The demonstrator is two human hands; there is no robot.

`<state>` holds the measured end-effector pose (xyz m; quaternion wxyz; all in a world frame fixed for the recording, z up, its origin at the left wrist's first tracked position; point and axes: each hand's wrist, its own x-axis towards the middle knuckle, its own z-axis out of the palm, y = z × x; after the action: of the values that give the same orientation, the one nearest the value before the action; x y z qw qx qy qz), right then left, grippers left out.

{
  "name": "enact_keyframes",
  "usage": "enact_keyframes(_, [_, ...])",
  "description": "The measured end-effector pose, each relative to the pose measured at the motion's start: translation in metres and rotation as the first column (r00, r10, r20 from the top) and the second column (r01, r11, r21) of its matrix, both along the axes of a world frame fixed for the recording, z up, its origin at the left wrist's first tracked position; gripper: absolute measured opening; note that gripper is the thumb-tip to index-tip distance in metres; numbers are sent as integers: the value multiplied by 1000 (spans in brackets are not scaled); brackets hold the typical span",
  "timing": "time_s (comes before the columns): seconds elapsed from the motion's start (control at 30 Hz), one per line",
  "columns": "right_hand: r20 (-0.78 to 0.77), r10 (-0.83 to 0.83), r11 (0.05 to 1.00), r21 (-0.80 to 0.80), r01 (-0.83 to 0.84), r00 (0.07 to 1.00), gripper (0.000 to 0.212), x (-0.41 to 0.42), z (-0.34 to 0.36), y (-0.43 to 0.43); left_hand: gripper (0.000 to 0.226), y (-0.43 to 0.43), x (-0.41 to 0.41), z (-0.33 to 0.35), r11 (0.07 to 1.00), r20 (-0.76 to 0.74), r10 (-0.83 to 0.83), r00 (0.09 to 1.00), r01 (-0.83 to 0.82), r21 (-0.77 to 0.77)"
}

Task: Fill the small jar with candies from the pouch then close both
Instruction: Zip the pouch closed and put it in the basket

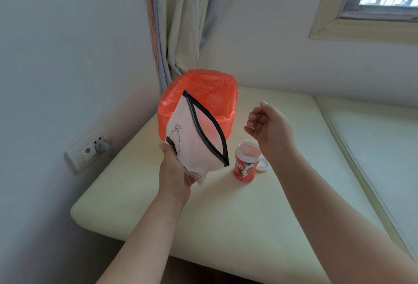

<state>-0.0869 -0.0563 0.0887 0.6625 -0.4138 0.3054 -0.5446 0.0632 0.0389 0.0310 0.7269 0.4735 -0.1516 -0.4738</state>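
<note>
Pouch (192, 147), unzipped, is held tilted by its lower corner in the left grip (175, 170), above the bench (158, 204). The open jar (245, 166) stands beside it under the right grip (270, 125), fingers curled; whether they hold candy I cannot tell. Candies should drop squarely over the jar's mouth.

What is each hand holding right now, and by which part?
The left hand grips the white fabric zip pouch by its bottom end. The right hand is curled; whether it holds anything is unclear.
</note>
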Motion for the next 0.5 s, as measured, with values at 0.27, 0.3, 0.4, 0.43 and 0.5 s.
enact_keyframes(0.27, [-835,-231,885,-394,-250,499,11,25,6,39,53,1,-11,13,1000,52,16,999,-16,-1])
enact_keyframes(0.3, [-855,-302,857,-437,-273,422,16,28,3,41,55,1,-11,14,1000,55,-9,998,11,-22])
enact_keyframes(0.4, [-785,-424,825,-540,-165,452,17,30,1,41,65,4,-11,12,985,114,-156,981,163,-59])
enact_keyframes(0.43, [-768,-428,829,-543,-131,476,15,30,1,40,66,6,-12,11,976,130,-198,972,207,-61])
enact_keyframes(0.5, [-755,-412,846,-525,-93,511,17,30,2,38,63,10,-14,10,960,127,-256,958,267,-86])
